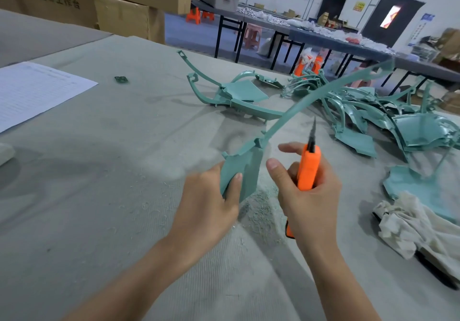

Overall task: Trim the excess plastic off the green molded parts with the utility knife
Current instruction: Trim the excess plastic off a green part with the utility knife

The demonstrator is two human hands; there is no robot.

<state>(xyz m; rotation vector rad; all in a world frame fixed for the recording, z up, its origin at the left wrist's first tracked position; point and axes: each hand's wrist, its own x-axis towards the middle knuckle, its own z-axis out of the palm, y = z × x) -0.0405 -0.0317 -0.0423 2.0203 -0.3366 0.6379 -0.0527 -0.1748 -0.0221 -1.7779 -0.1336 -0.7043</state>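
My left hand (211, 201) grips the flat plate end of a green molded part (249, 164), held up above the table. Its long thin arm sweeps up and away to the right, blurred at the far tip. My right hand (306, 186) holds an orange utility knife (308, 169) upright, black blade pointing up just right of the part's arm and not touching it; thumb and forefinger are stretched out. Another green part (239, 94) lies alone on the grey cloth farther back. A pile of green parts (361, 111) covers the right side.
Green shavings (258, 211) litter the grey cloth-covered table (112, 183) under my hands. A crumpled white rag (413, 226) lies at right over a green piece. A printed sheet (32, 91) lies far left, cardboard boxes (119, 4) behind it. Other tables stand beyond.
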